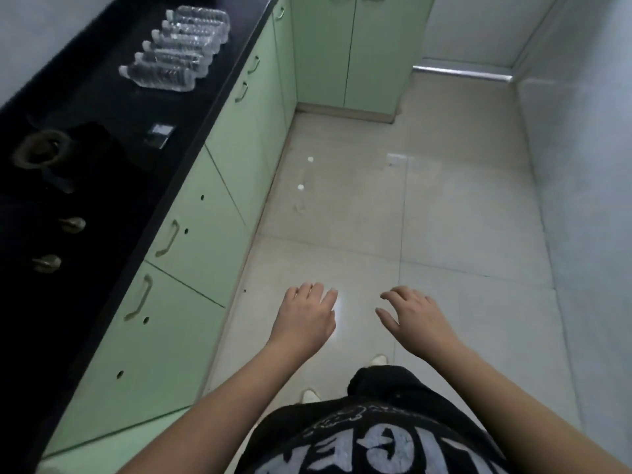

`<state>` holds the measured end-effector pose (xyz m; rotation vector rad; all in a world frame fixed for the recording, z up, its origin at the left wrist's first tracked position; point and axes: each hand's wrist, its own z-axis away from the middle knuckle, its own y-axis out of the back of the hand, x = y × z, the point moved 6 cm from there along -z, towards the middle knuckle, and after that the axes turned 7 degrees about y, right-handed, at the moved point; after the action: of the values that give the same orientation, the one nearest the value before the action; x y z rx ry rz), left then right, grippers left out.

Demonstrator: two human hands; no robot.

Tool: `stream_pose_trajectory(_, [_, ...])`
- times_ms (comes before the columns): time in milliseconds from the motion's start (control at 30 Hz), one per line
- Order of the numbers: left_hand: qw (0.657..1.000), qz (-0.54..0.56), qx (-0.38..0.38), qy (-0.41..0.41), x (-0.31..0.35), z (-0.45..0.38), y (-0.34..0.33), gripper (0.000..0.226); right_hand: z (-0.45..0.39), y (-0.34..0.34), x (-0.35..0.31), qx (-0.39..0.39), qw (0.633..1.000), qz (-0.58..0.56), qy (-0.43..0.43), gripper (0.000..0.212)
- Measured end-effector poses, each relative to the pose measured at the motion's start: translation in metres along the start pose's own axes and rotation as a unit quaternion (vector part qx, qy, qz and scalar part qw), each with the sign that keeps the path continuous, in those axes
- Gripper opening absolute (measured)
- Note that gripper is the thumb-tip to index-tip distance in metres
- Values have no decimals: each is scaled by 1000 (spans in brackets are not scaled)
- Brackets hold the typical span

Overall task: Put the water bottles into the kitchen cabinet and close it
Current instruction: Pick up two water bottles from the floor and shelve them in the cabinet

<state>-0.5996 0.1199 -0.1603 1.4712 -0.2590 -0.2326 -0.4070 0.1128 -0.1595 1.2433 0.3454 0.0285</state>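
Note:
Several clear plastic water bottles [178, 49] lie on their sides in a row on the black countertop [113, 107] at the far left. Below the counter runs a line of pale green kitchen cabinet doors [201, 230], all shut, each with a metal handle. My left hand [307, 318] and my right hand [413, 318] hover palm down over the floor in front of me, fingers spread, holding nothing. Both hands are far from the bottles and apart from the cabinet doors.
A gas stove with a burner [37, 153] and two knobs [73, 224] sits on the near counter. More green cabinet doors [352, 49] stand at the far end. The tiled floor [444, 217] has two small white spots [301, 187]. A pale wall [588, 165] bounds the right.

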Motion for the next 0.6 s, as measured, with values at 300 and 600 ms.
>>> stream_pose_trajectory(300, [1000,-3,-13,27,0,-179,3,37,-93,33,119,64,996,-43,-46,44])
stream_pose_trajectory(600, [996,5,-27,80,45,-342,29,36,-205,104,233,11,1000,9,4,48])
